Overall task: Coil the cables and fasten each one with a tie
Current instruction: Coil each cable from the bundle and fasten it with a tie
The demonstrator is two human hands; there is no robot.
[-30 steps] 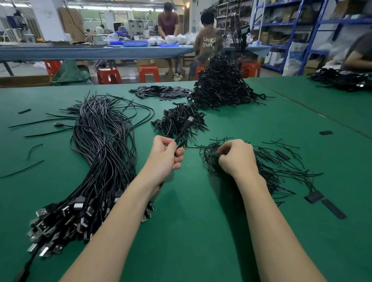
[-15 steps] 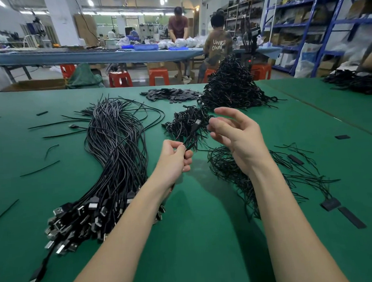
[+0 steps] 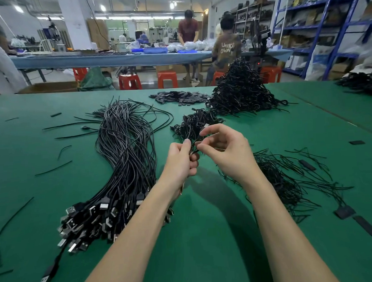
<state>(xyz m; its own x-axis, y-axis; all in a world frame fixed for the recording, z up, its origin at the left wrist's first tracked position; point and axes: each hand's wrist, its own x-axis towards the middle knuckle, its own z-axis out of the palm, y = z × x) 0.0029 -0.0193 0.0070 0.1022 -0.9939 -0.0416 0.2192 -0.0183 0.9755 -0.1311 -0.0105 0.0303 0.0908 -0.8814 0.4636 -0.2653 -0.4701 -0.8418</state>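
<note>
The right hand [image 3: 227,153] has left the heap of twist ties [image 3: 279,178] and is now meeting the left hand [image 3: 182,160] above the green table [image 3: 207,226], suggesting tying is starting. Left fingers are curling around the coiled cable [image 3: 193,143]; right thumb and forefinger are pinching a tie against it, other fingers spread.
</note>
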